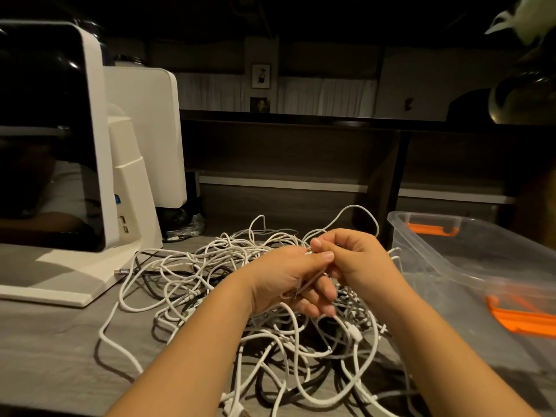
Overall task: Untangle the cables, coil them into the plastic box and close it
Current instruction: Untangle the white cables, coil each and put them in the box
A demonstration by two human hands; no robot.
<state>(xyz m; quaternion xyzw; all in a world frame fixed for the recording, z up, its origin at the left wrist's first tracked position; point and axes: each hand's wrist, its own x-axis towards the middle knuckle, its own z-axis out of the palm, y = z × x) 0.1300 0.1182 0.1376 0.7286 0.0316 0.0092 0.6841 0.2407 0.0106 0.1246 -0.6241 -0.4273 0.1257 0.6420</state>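
Dim room, dark wooden shelving (288, 145)

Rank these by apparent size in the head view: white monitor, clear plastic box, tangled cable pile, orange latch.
1. Tangled white and black cable pile, though nearness inflates it
2. White monitor, cropped
3. Clear plastic box, cropped
4. Orange latch

**Counts on your desk**

You have two hands in view: left hand (288, 278), right hand (355, 254). One clear plastic box (469, 254) carries two orange latches (433, 228). Two white monitors (90, 164) stand. The tangled cables (186, 266) are too knotted to count.
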